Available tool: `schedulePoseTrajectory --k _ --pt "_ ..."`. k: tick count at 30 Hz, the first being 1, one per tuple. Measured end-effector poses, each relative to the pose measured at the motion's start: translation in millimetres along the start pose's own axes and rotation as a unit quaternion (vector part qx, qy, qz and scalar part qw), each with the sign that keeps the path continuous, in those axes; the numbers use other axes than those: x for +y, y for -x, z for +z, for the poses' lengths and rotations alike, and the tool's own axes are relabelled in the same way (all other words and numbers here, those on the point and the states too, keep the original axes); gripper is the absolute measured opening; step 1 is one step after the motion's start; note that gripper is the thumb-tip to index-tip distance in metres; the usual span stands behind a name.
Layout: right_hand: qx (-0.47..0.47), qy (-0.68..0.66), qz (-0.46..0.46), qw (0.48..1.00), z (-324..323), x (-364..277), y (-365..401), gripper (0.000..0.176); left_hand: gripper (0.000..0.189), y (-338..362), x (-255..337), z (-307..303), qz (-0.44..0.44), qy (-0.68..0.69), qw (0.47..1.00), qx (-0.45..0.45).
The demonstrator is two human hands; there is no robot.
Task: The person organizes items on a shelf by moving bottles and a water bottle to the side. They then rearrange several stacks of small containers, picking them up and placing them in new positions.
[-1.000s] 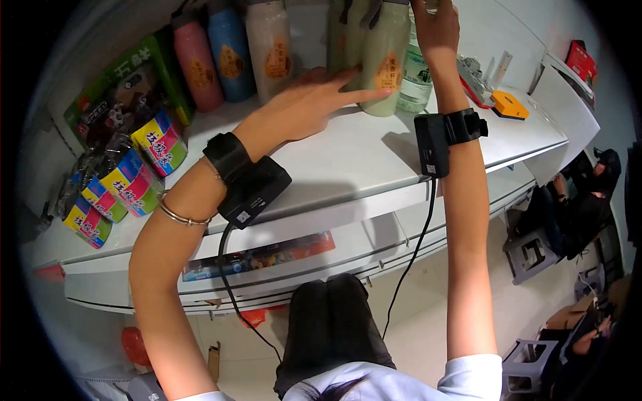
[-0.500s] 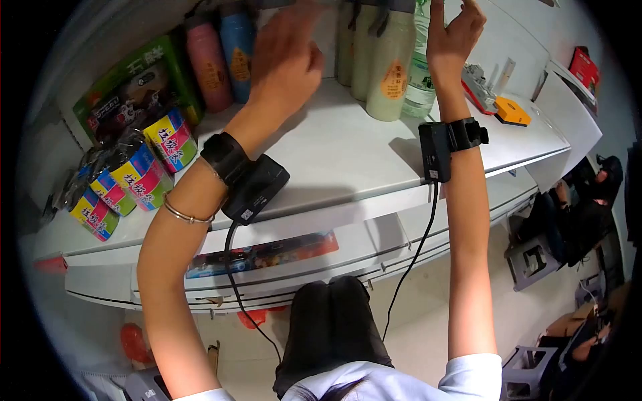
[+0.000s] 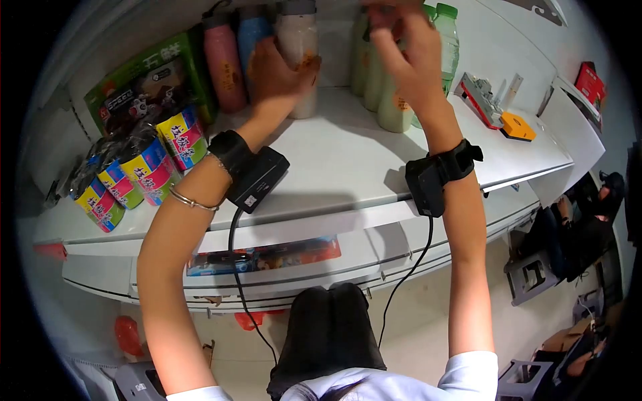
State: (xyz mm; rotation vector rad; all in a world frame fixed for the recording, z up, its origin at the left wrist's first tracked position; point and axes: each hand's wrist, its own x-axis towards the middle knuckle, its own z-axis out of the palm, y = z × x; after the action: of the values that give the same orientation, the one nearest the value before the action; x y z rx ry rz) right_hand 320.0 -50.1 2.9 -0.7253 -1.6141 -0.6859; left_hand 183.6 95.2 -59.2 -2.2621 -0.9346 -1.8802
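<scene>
My left hand (image 3: 279, 77) is wrapped round the lower body of a white bottle (image 3: 298, 35) with a grey cap, thumb on its right side. Just left of it stand a blue bottle (image 3: 253, 28) and a pink bottle (image 3: 224, 60). My right hand (image 3: 416, 63), blurred at the fingertips, is over the front pale green bottle (image 3: 393, 115), thumb and fingers apart; it hides that bottle's top. More pale green bottles (image 3: 361, 63) stand behind. To the right is a clear bottle with a green cap (image 3: 447, 40).
Several rolls of bags (image 3: 148, 175) and a green package (image 3: 144, 80) lie at the left of the white shelf (image 3: 334, 160). At the right are a red-and-metal tool (image 3: 478, 100) and a yellow block (image 3: 517, 125). A person in black (image 3: 588, 227) sits beyond.
My left hand has come down onto the white bottle, which now shows above it. My right hand has moved left from the clear bottle to the pale green bottles.
</scene>
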Motion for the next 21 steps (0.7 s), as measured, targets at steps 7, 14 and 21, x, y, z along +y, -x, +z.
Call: schedulePoseTrajectory --k 7,14,21 --pt "-0.285 0.074 0.06 0.954 10.4 22.7 20.8 0.035 0.067 6.2 20.0 -11.6 0.027 0.049 0.997 -0.045" --pt "-0.444 0.067 0.133 0.883 15.8 0.5 26.4 0.037 0.068 -0.6 -9.0 5.2 0.015 0.062 0.986 -0.151" --pt "-0.478 0.059 0.139 0.865 26.4 11.2 37.0 0.042 0.08 4.8 -0.5 -2.3 0.036 0.066 0.966 -0.248"
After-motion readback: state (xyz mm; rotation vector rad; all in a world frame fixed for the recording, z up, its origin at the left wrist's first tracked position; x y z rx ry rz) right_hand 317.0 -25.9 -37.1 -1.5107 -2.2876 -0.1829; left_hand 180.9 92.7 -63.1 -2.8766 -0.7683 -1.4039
